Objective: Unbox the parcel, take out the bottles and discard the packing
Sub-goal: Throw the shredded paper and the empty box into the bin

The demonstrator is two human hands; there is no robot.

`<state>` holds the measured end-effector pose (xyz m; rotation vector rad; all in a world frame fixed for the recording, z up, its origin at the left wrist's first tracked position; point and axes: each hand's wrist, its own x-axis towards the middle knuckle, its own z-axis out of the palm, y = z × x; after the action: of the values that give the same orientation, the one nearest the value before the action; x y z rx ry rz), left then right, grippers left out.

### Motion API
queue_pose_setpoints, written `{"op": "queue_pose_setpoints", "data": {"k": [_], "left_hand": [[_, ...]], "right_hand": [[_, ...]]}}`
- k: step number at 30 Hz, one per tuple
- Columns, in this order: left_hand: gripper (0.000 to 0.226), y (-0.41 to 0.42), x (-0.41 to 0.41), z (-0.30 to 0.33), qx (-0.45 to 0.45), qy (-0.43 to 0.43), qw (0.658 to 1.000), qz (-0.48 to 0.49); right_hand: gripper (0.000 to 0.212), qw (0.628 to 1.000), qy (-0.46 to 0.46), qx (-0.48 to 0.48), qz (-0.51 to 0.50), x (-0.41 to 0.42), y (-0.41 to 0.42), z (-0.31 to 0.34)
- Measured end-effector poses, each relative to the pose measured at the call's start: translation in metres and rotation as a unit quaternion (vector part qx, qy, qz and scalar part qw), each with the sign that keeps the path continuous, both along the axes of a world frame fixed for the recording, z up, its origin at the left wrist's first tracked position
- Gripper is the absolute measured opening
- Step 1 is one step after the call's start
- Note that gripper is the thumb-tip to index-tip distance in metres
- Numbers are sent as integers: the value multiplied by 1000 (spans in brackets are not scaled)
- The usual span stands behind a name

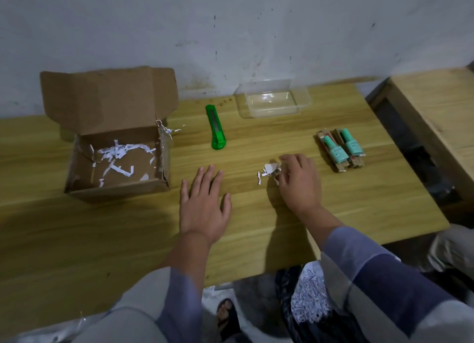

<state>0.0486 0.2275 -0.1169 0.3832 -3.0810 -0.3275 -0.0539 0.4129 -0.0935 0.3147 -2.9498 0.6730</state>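
Note:
An open cardboard box [84, 163] stands at the left of the wooden table [282, 227], lid up, with white shredded paper strips [120, 153] lying inside. Two teal bottles [342, 149] lie side by side in brown card sleeves at the right. My right hand [298, 181] rests on the table with its fingers curled around a small clump of white paper shreds [269, 172]. My left hand [204, 206] lies flat on the table, fingers spread, holding nothing.
A green utility knife [216, 127] lies behind my hands. A clear plastic tub [273, 97] stands by the wall. A few shreds [177, 130] lie beside the box. Below the table edge is a dark bag holding shredded paper [307, 296]. Another wooden surface [436, 104] stands at right.

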Motion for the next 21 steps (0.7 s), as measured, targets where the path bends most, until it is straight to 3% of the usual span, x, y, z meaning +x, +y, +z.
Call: {"op": "queue_pose_setpoints", "data": {"k": [2, 6, 10, 15, 21], "left_hand": [[65, -1, -1, 0, 0, 1, 1000, 0], [64, -1, 0, 1, -2, 2, 1000, 0], [62, -1, 0, -1, -2, 0, 1000, 0], [63, -2, -1, 0, 3, 5, 1000, 2], [64, 0, 1, 1, 5, 9, 1000, 3]], "right_hand": [[38, 998, -27, 44, -35, 1, 0, -1], [56, 990, -78, 119, -13, 1, -16, 2], [54, 981, -70, 178, 22, 5, -40, 6], [36, 984, -61, 165, 40, 18, -38, 6], [43, 987, -79, 106, 91, 24, -10, 10]]}}
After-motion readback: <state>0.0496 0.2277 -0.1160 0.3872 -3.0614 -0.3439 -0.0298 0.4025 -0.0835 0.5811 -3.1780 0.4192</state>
